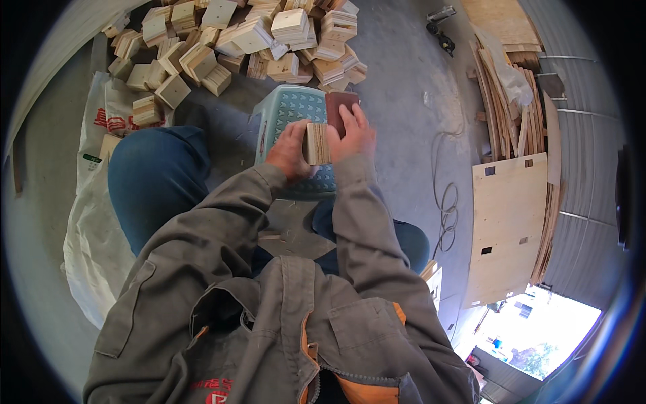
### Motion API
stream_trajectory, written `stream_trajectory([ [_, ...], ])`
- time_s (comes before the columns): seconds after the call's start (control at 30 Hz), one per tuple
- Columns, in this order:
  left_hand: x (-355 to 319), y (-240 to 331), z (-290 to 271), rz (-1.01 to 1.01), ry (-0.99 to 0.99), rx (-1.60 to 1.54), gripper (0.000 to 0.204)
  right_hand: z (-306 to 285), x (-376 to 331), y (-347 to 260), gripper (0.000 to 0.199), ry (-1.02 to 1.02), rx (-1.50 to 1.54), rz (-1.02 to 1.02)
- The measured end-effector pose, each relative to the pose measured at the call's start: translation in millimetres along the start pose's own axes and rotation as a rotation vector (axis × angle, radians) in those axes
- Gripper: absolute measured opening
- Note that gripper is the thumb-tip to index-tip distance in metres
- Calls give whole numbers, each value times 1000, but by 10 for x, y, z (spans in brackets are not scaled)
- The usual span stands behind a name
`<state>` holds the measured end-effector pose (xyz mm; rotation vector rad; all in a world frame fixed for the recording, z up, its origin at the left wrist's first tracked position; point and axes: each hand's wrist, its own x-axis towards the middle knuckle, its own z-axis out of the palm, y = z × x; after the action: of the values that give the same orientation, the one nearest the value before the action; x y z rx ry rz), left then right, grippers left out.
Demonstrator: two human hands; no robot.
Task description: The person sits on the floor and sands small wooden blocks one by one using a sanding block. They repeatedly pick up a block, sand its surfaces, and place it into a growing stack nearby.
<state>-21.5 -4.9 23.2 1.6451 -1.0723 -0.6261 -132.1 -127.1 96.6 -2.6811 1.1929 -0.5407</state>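
Note:
My left hand [291, 152] is closed around a plywood block [317, 144], its layered edge turned up. Right beside it, my right hand [354, 133] grips a reddish-brown sanding block [342, 112], with fingers lying over its face. The two blocks are close together; whether they touch I cannot tell. Both hands are above a light blue plastic stool [296, 108] with a patterned top, which stands between my knees.
A heap of plywood blocks [252, 35] lies on the floor beyond the stool. To the left is a white woven sack [87, 195]. On the right are a looped cable [445, 202], a plywood sheet [509, 229] and stacked wood strips [498, 108]. A power tool [441, 34] lies far right.

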Motion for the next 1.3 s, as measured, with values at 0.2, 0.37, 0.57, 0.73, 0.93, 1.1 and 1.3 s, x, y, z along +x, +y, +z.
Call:
stream_trajectory([
  [0.2,-15,-97,5,15,20,-7,99,-367,-1075,-92,60,-23,66,-64],
  [0.37,-13,-111,-5,41,16,-4,97,-464,-1418,-44,62,-19,86,-72],
  [0.57,-2,-115,16,36,30,-22,100,-281,-868,17,60,11,92,-40],
  [0.73,1,-87,-10,19,-13,-33,99,46,30,262,56,18,261,40],
  [0.93,-7,-76,-12,13,-3,-3,98,77,293,605,48,-322,865,471],
  [1.1,-19,-106,-28,1,-22,-18,97,-157,-600,533,46,-243,1164,616],
  [1.3,23,-111,7,-10,-29,3,98,-394,-1258,611,47,-235,1295,748],
])
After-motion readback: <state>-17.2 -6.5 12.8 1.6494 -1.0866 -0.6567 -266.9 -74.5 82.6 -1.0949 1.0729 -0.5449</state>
